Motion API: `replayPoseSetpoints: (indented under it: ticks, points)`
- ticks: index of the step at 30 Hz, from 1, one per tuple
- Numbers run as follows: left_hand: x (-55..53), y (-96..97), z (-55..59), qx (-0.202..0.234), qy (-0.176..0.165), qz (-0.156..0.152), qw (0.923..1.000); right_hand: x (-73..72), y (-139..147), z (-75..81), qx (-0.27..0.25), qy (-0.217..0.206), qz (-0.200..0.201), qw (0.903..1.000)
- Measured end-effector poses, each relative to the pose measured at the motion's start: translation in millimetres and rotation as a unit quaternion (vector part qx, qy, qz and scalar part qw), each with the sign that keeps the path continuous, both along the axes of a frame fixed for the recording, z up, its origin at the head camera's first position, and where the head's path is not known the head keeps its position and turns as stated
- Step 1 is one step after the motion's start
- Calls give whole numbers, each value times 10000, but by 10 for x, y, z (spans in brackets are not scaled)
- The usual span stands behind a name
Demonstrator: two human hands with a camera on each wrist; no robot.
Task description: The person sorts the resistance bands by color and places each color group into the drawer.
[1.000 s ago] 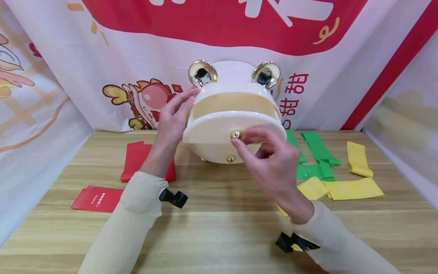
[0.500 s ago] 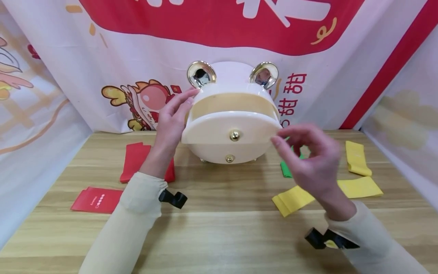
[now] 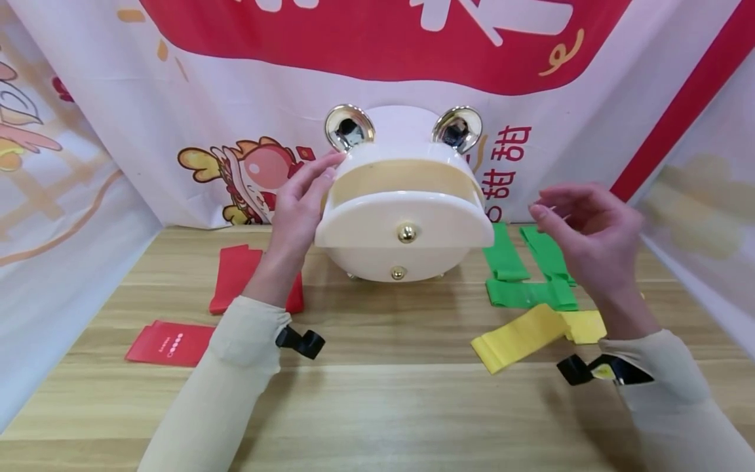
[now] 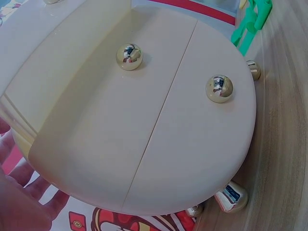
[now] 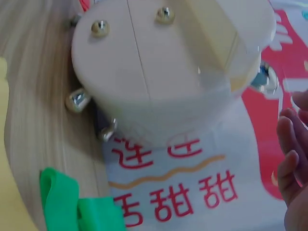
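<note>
Your left hand point(image 3: 299, 206) rests, fingers relaxed, against the side of the white cabinet point(image 3: 366, 219), which stands on the wooden table point(image 3: 377, 400). Your right hand point(image 3: 596, 233) hangs apart from it — grip narrow, fingers loosely curved.

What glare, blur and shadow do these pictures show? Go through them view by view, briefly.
Head view: fairly crisp, with glints on the upper gold knob and a soft shadow on the wooden table near the right sleeve; left wrist view: mirror-like reflections in the lower gold knob, the white box mostly matte; right wrist view: softest overall, with blurred green strips.
</note>
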State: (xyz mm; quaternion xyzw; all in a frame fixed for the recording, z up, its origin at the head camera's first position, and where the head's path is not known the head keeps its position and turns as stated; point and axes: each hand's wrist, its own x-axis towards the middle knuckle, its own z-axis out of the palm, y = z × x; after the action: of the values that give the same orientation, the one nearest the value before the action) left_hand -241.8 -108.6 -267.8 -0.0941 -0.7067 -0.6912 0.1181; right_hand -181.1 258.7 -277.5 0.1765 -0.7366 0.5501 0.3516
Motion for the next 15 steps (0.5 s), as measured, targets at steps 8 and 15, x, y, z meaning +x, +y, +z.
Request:
replayPoseSetpoints:
  ticks: [8,15]
  points:
    - [-18,10,-2,-25,43,43,10000,-131,227,-253,708,-1108,-195,9911]
    - [-13,5,2,-21,49,71,10000,-233,381,-458,937,-1958,-63,9761]
